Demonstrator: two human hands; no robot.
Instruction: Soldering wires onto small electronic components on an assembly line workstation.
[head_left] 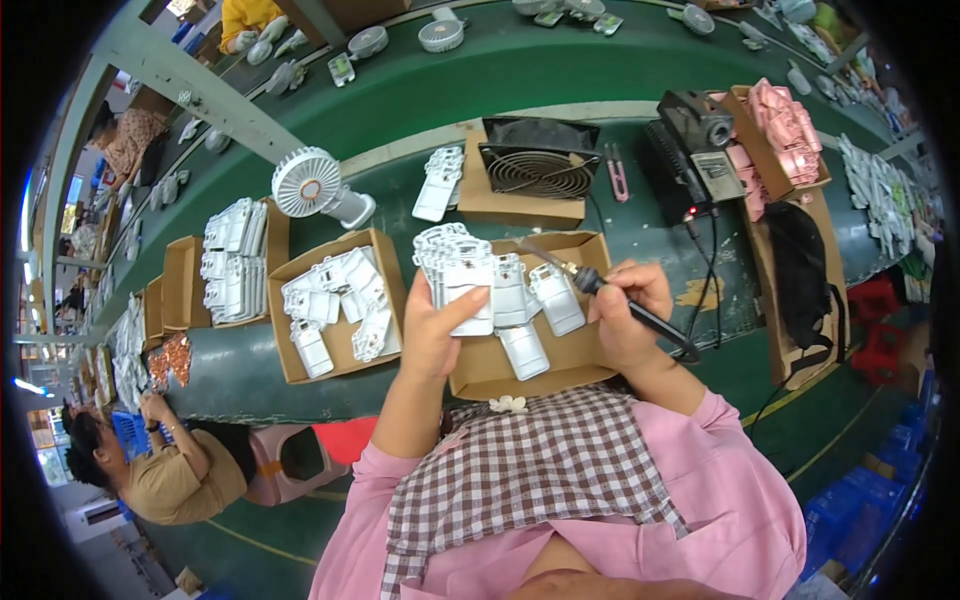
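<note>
My left hand is closed around a fanned stack of white plastic casing parts, with the thumb on the top piece. In my right hand is a soldering iron, gripped by its dark handle; its metal tip points left toward the stack. From this view I cannot tell whether the tip touches a part. Below both hands sits an open cardboard box, where several loose white casing parts lie.
Another cardboard box of white parts stands left, with a white handheld fan behind it. Ahead are a black fume fan, pink tweezers and a black soldering station with cables. Pink parts fill a box at right.
</note>
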